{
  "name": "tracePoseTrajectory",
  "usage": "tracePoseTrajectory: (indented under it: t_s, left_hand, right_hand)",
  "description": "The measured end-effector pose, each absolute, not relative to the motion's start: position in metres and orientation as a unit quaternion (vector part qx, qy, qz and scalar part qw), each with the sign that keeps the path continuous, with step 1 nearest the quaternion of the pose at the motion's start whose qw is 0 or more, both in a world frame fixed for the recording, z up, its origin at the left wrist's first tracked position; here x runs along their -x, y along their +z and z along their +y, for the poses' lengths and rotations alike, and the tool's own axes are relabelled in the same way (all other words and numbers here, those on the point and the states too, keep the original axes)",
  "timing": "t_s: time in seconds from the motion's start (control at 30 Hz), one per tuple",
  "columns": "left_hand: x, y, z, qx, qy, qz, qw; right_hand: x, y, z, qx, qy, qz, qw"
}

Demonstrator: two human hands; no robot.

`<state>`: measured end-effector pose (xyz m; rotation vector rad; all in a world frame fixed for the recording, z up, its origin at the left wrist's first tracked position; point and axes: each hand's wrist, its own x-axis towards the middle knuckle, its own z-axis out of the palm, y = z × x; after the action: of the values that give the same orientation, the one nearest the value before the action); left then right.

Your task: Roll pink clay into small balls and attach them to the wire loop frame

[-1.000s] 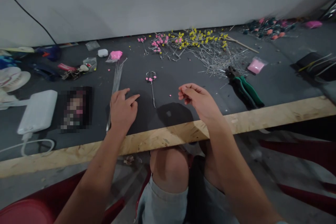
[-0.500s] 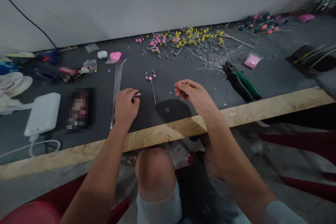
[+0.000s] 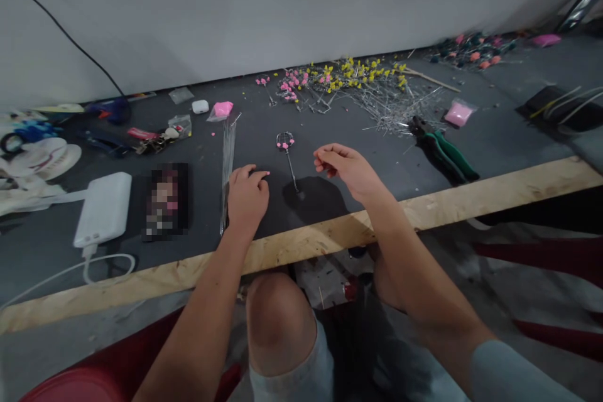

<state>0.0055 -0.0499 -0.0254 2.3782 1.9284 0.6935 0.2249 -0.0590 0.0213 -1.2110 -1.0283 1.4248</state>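
Observation:
My left hand (image 3: 249,200) rests low over the mat with its fingers curled, and a small strip of pink clay (image 3: 268,173) pokes out at the fingertips. To its right lies a wire piece (image 3: 288,149) with a rounded mesh head, a twisted stem and several pink dots. My right hand (image 3: 346,169) hovers on the other side of that piece, thumb and fingers pinched together; whatever is between them is hidden. A bundle of straight wires (image 3: 228,166) lies just beside my left hand.
Green-handled pliers (image 3: 445,154) lie at right, near a heap of wire stems (image 3: 391,103) with yellow and pink tips. Pink clay packets (image 3: 459,113) sit around. At left are a white power bank (image 3: 103,208) with its cable and a dark blurred object (image 3: 167,201). A wooden edge (image 3: 301,245) borders the table.
The view has shifted, so the table's things appear further right. My right hand has come nearer the wire piece, and the pink crumb beside it no longer shows. My left hand stays beside the wires.

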Motion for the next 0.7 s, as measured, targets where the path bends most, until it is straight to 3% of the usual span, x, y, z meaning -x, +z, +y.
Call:
tracePoseTrajectory:
  t_s: [0.2, 0.33, 0.4, 0.5, 0.7]
  left_hand:
    - [0.014, -0.013, -0.054, -0.724, 0.262, 0.638, 0.002]
    - [0.077, 0.007, -0.063, -0.643, 0.157, 0.746, -0.069]
    - [0.112, 0.015, -0.066, -0.557, 0.078, 0.826, -0.045]
    - [0.144, 0.025, -0.066, -0.53, -0.083, 0.84, 0.083]
    - [0.149, 0.043, -0.059, -0.497, -0.121, 0.853, 0.102]
  right_hand:
    - [-0.223, 0.022, -0.058, 0.5, 0.581, -0.422, 0.484]
    - [-0.219, 0.02, -0.059, 0.498, 0.588, -0.428, 0.472]
    - [-0.213, 0.018, -0.06, 0.492, 0.597, -0.439, 0.457]
    - [-0.197, 0.014, -0.06, 0.47, 0.618, -0.459, 0.431]
    - [-0.143, 0.022, -0.06, 0.401, 0.674, -0.473, 0.402]
